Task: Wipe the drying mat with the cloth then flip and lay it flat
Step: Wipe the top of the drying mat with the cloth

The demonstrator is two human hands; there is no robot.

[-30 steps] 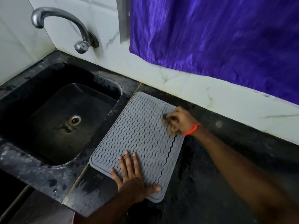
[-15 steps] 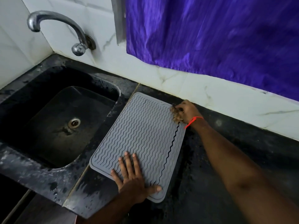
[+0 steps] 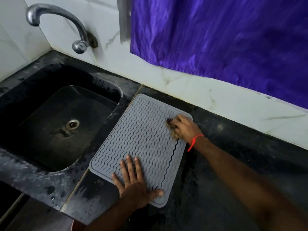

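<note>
A grey drying mat with wavy ridges lies flat on the black counter, just right of the sink. My left hand presses palm-down with spread fingers on the mat's near edge. My right hand, a red thread at its wrist, is closed on a small brownish cloth and holds it against the mat near the far right corner. Most of the cloth is hidden under the fingers.
A black sink with a round drain lies left of the mat, under a chrome tap. The wet black counter stretches to the right. White tiles and a purple curtain stand behind.
My right hand with the cloth went to the mat's far right corner and has now come back slightly toward me along the right edge. The left hand stays put.
</note>
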